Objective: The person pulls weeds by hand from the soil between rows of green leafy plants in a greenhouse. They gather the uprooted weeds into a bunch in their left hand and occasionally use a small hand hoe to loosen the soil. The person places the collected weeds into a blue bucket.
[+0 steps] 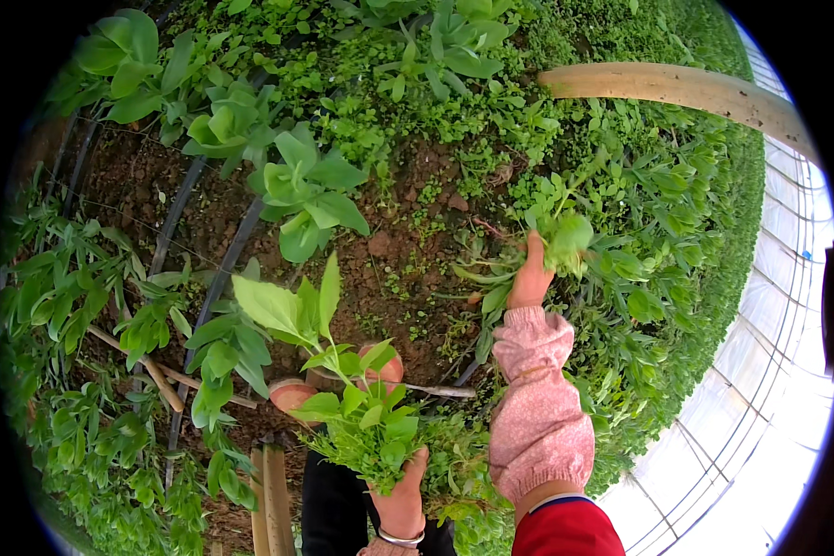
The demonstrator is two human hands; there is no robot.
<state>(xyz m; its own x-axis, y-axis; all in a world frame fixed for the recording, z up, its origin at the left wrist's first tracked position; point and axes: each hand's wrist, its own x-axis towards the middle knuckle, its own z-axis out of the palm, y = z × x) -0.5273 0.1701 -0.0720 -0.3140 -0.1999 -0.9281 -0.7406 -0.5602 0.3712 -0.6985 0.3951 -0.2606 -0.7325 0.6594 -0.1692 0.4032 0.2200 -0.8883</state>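
My left hand (402, 502), with a metal bangle at its wrist, is closed around a bunch of pulled green plants (361, 410). A broad-leaved stem stands tallest in that bunch, above finer feathery greens. Farther out on the right, my right hand (530, 279) grips a clump of small leafy greens (561, 240), partly blurred by motion. Its fingers are largely hidden by the leaves. Low weeds (452, 170) grow in the brown soil (382, 292) between the hands and the taller broad-leaved crop plants (311, 187).
Black drip lines (229, 254) run along the bed at left. A bamboo strip (674, 89) arches in at upper right. Wooden stakes (276, 500) stand at lower left, and a stick (163, 386) lies among plants. My shoes (382, 372) are below. Plastic sheeting (743, 361) lines the right.
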